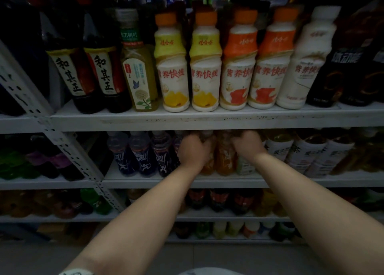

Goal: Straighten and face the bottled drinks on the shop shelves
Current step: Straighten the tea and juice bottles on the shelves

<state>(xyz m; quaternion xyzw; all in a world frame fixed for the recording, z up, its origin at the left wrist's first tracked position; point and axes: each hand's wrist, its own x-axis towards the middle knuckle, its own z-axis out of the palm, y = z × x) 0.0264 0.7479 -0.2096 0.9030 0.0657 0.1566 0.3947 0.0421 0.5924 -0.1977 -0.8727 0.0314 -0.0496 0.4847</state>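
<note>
Now we reach into the middle shelf (128, 181), at 12 o'clock from us. Our left hand (194, 151) curls round the shoulder of an orange bottle (208, 167). Our right hand (248, 145), at 3 o'clock from the left, closes over the top of a pale bottle (244, 167), though blur hides the fingertips. We judge these full plastic bottles fairly heavy, stiff at the neck, and softer and slick at the labelled waist, so we would hold high and turn gently.
</note>
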